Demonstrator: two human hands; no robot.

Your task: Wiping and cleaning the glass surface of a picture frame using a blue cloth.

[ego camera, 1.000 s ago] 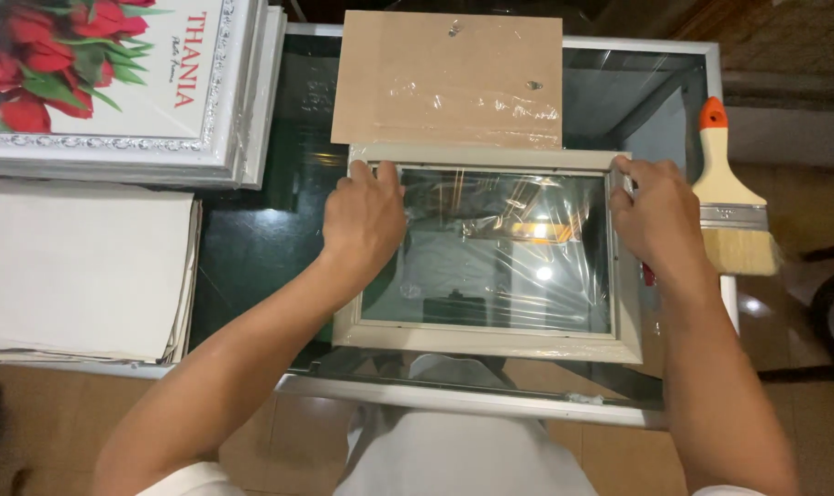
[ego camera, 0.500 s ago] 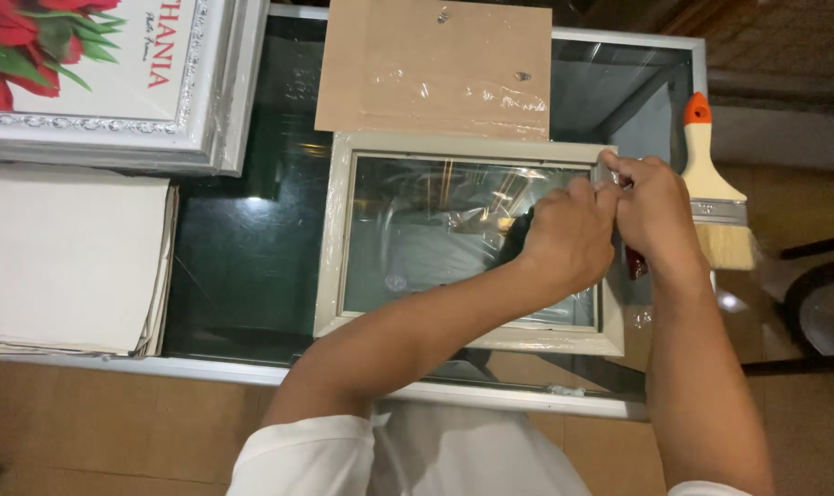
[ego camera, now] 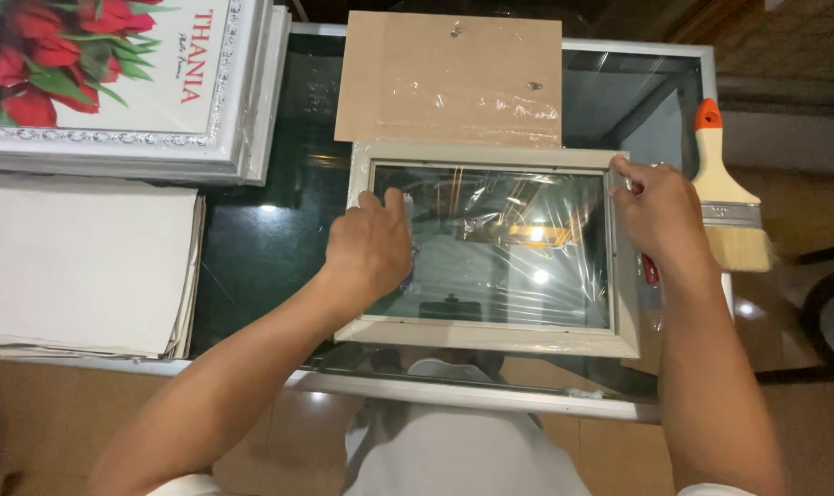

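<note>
glossy glass in beige frame: left hand flat, right hand pinching frame corner.

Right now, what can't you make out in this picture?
- Head view: red item beside the frame, mostly hidden by the right hand.
- Glass under the left hand: glare and plastic wrap blur it.
- Flower picture: cut off by the edge.

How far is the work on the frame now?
Done: the backing board is off and lies behind the frame. In hand: the left hand presses on the film-covered glass, and the right hand grips the frame's right edge. Left: the board is not yet back on; the brush lies untouched.
</note>
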